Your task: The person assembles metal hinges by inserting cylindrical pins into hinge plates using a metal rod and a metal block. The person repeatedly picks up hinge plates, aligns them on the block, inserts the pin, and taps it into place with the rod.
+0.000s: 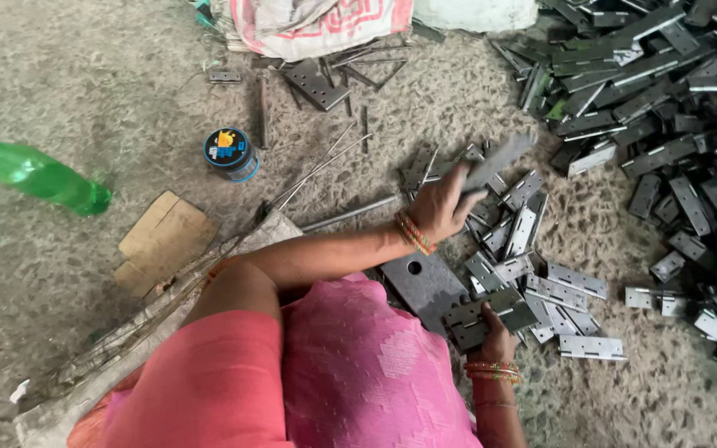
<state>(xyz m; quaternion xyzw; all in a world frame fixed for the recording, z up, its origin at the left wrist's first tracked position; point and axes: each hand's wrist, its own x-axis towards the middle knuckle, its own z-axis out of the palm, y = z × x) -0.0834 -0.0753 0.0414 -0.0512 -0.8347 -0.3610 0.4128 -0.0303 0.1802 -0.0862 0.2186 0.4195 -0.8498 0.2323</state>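
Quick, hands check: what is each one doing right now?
Left hand: closed around a blurred metal hinge, lifted above the floor.
Right hand: closed on a dark open hinge beside the steel block.

hinges (574,280) and bottle (39,176) on floor (85,91)

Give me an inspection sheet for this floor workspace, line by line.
Surface: rough concrete floor, dusty.
Job's things: flat metal hinges scattered ahead; large hinge pile far right; dark steel plate with a hole by the knees.
Clutter: green bottle, small round tin, cardboard scrap, thin rods, printed sack.
Hands: left hand grips a blurred hinge piece; right hand holds a folded hinge.
Cables: nothing seen.
Surroundings: nothing seen beyond the floor.
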